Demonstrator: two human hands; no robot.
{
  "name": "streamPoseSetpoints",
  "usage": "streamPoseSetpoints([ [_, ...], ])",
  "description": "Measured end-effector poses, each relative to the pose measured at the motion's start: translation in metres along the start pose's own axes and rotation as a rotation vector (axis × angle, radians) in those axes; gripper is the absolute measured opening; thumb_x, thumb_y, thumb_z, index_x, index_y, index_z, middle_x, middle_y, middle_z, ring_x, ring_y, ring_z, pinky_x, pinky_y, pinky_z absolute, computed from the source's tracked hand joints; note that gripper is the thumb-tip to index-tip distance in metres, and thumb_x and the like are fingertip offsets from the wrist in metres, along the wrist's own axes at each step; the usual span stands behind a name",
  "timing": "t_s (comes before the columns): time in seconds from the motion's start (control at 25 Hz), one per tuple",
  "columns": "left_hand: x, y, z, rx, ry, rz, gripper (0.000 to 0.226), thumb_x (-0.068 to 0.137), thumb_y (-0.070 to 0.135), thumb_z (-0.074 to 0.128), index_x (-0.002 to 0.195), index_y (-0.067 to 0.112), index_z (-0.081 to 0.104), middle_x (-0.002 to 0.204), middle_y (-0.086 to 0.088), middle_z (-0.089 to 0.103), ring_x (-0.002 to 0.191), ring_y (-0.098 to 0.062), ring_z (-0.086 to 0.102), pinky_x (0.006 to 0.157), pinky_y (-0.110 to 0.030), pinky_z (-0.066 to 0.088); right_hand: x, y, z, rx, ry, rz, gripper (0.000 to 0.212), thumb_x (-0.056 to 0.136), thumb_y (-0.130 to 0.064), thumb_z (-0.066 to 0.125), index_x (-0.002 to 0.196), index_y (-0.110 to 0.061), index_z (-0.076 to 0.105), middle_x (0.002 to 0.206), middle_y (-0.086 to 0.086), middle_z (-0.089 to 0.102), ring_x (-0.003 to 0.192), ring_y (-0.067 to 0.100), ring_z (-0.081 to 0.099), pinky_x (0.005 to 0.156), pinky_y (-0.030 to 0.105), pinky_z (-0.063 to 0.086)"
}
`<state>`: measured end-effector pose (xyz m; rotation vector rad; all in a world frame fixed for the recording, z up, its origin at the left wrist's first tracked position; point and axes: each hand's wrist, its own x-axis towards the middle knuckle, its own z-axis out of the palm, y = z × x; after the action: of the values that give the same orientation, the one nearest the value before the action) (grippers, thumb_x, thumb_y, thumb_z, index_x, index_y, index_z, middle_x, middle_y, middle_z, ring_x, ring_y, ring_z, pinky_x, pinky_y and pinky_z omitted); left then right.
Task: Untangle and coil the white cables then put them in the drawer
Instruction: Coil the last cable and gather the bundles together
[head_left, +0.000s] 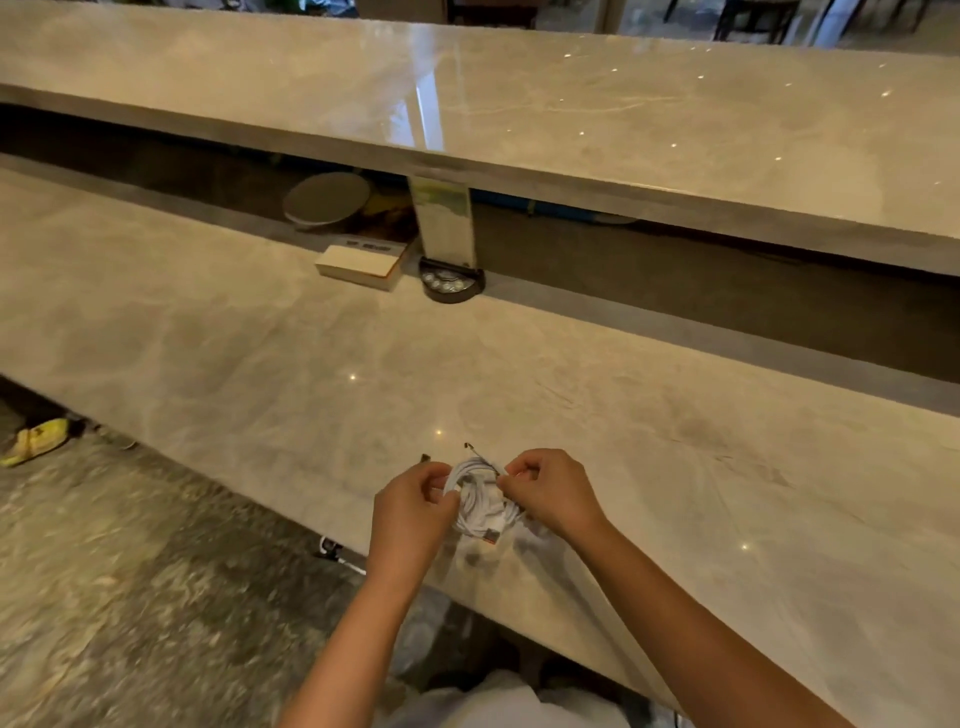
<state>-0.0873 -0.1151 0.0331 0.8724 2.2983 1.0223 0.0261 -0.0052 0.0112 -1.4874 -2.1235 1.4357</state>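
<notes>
Near the marble counter (311, 353) edge, both hands, left hand (413, 506) and right hand (550, 491), pinch the white cables (480, 501), whose loose coil may spring apart if either lets go

hands 2 (415, 504) (550, 488) | cable bundle 1 (480, 501) | box 1 (358, 265) | round plate 1 (327, 200)

Warm, dim indoor light surrounds me, ceiling lamps glinting as pinpoints and one bright streak of glare on the upper counter (571, 93), while the floor (130, 571) smears with blur and edges bow.
</notes>
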Motion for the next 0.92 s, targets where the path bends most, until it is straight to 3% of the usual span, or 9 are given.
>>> streamPoseSetpoints([
  [0.2, 0.005, -0.025, 0.0, 0.176, 0.024, -0.038, 0.018, 0.077, 0.013, 0.068, 0.094, 0.009, 0.066, 0.084, -0.004, 0.064, 0.077, -0.017, 0.06, 0.059, -0.018, 0.035, 0.009, -0.003, 0.025, -0.081, -0.01, -0.031, 0.008, 0.078, -0.022, 0.066, 0.079, -0.015, 0.07, 0.083, 0.003, 0.07, 0.074, 0.015, 0.061, 0.063, 0.024, 0.046],
  [0.4, 0.008, -0.021, -0.001, 0.13, 0.002, -0.08, 0.021, 0.081, 0.012, 0.065, 0.101, 0.006, 0.069, 0.094, -0.007, 0.07, 0.086, -0.016, 0.063, 0.071, -0.022, 0.043, 0.013, 0.002, 0.035, -0.063, 0.025, 0.03, 0.011, 0.08, -0.028, 0.066, 0.084, -0.019, 0.071, 0.087, 0.0, 0.071, 0.074, 0.011, 0.059, 0.063, 0.022, 0.042],
  [0.52, 0.014, -0.022, 0.001, 0.032, -0.068, -0.179, 0.015, 0.079, 0.013, 0.068, 0.093, 0.008, 0.072, 0.082, -0.006, 0.072, 0.079, -0.017, 0.067, 0.074, -0.033, 0.054, 0.014, 0.004, 0.038, -0.041, 0.038, 0.05, 0.012, 0.081, -0.028, 0.067, 0.089, -0.02, 0.072, 0.091, -0.002, 0.072, 0.078, 0.01, 0.062, 0.064, 0.021, 0.042],
  [0.64, 0.013, -0.023, 0.003, -0.107, -0.1, -0.251, 0.018, 0.079, 0.012, 0.069, 0.096, 0.009, 0.072, 0.075, 0.001, 0.071, 0.073, -0.008, 0.067, 0.071, -0.026, 0.055, 0.013, 0.009, 0.039, -0.012, 0.036, 0.05, 0.017, 0.081, -0.029, 0.068, 0.094, -0.018, 0.072, 0.093, -0.002, 0.071, 0.083, 0.012, 0.064, 0.066, 0.02, 0.044],
  [0.76, 0.012, -0.018, 0.006, -0.178, -0.116, -0.225, 0.015, 0.081, 0.008, 0.066, 0.093, 0.01, 0.073, 0.074, 0.003, 0.072, 0.072, -0.01, 0.068, 0.072, -0.03, 0.057, 0.009, 0.014, 0.036, 0.102, 0.033, 0.069, 0.011, 0.08, -0.026, 0.071, 0.087, -0.018, 0.07, 0.084, -0.002, 0.071, 0.075, 0.01, 0.064, 0.069, 0.026, 0.053],
  [0.92, 0.011, -0.012, 0.002, -0.33, -0.174, -0.209, 0.015, 0.083, 0.004, 0.063, 0.094, 0.009, 0.073, 0.078, -0.003, 0.074, 0.072, -0.014, 0.071, 0.065, -0.027, 0.058, 0.002, 0.018, 0.018, 0.27, -0.014, 0.16, 0.021, 0.077, -0.028, 0.073, 0.09, -0.013, 0.067, 0.081, -0.001, 0.068, 0.074, 0.013, 0.065, 0.058, 0.018, 0.049],
])
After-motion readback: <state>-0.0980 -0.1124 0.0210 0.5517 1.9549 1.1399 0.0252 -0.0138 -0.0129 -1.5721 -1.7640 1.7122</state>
